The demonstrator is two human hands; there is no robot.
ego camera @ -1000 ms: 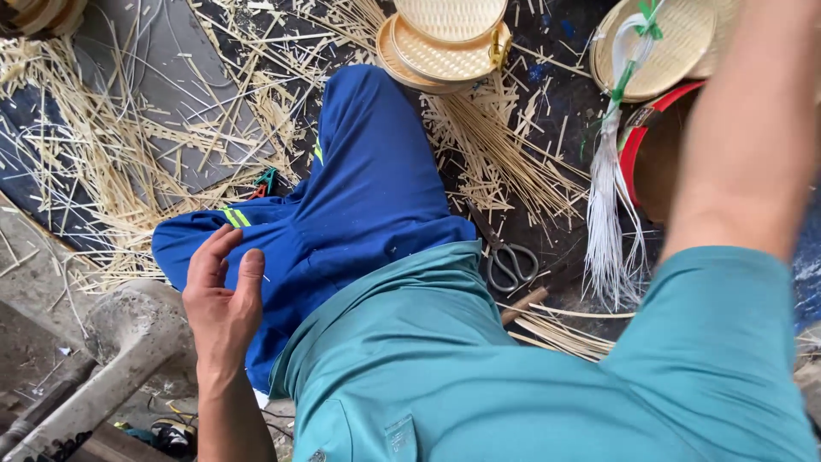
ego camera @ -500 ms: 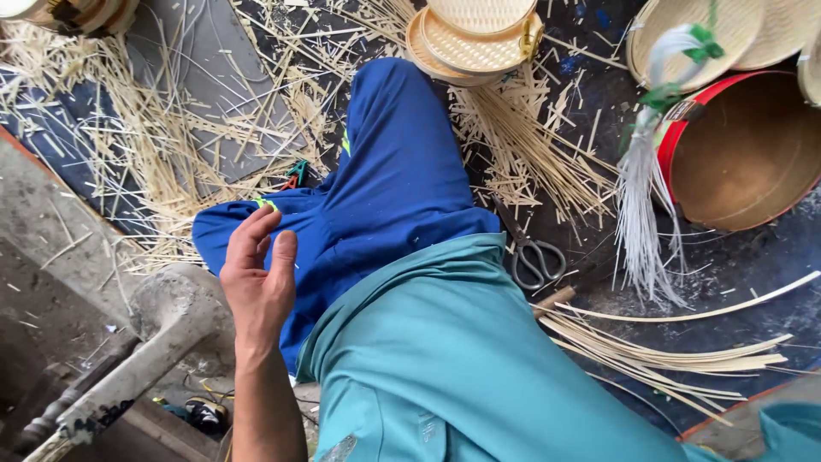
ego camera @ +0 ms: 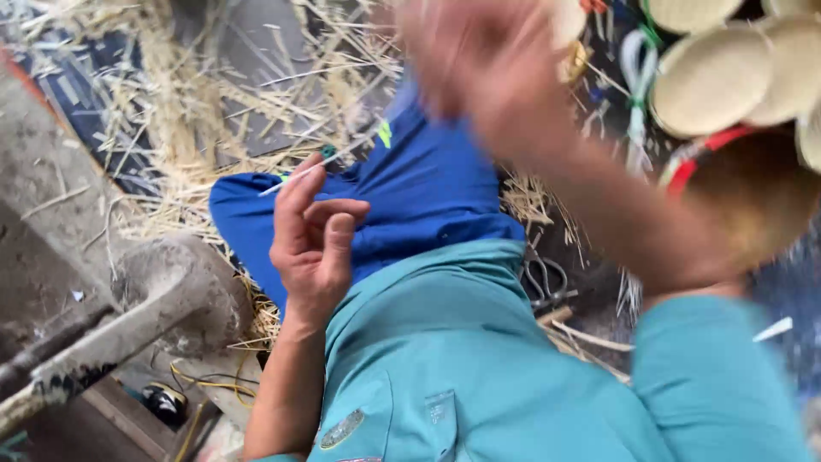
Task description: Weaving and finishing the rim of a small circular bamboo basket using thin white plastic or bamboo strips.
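My left hand (ego camera: 312,239) hovers over my lap above my blue trouser leg (ego camera: 428,188), fingers curled. A thin pale strip (ego camera: 286,178) runs out from its fingertips, seemingly pinched there. My right hand (ego camera: 479,60) is raised at the top centre and badly blurred; whether it holds anything is unclear. Its forearm (ego camera: 633,214) crosses the view down to a teal sleeve (ego camera: 710,385). My teal shirt (ego camera: 445,359) fills the lower middle.
Loose straw and pale strips (ego camera: 180,111) litter the dark floor. Scissors (ego camera: 547,287) lie beside my leg. Woven round baskets (ego camera: 710,77), a red-rimmed brown bowl (ego camera: 761,197) and a green-tied white fibre bundle (ego camera: 637,94) sit at right. A grey concrete block (ego camera: 162,291) stands at left.
My left hand has lifted off the blue leg and curled its fingers around a thin strip. My right arm has swung in across the view, blurred by the motion.
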